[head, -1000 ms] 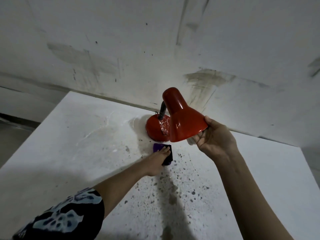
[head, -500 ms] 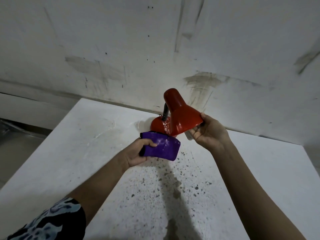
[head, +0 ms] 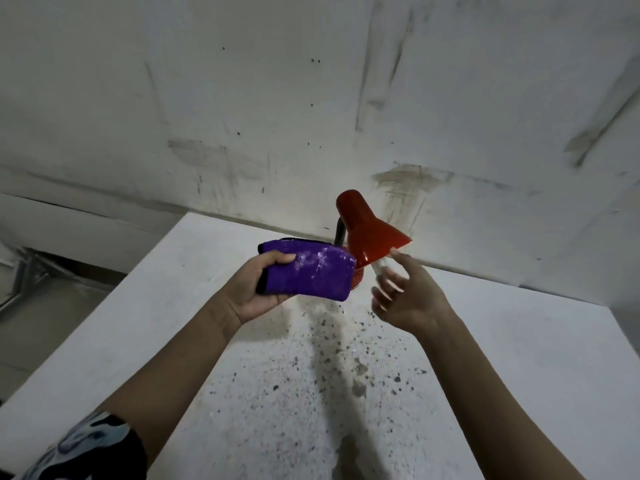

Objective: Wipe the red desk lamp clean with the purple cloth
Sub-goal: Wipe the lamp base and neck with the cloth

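The red desk lamp [head: 367, 230] stands at the back of the white table [head: 156, 306], against the wall, its cone shade tilted down to the right on a black neck. My left hand [head: 252, 289] is raised above the table and grips the folded purple cloth [head: 311, 275], which hides most of the lamp's round base. My right hand [head: 408, 296] hovers just below the shade's rim with fingers spread; one fingertip is at or very near the rim, and it holds nothing.
The tabletop is speckled with dark spots in the middle, in front of the lamp. A stained white wall [head: 311, 116] rises directly behind the table. The table's left edge drops to a floor with a metal frame [head: 20, 282].
My left hand picked the purple cloth up off the table and lifted it in front of the lamp. My right hand let go of the shade and opened.
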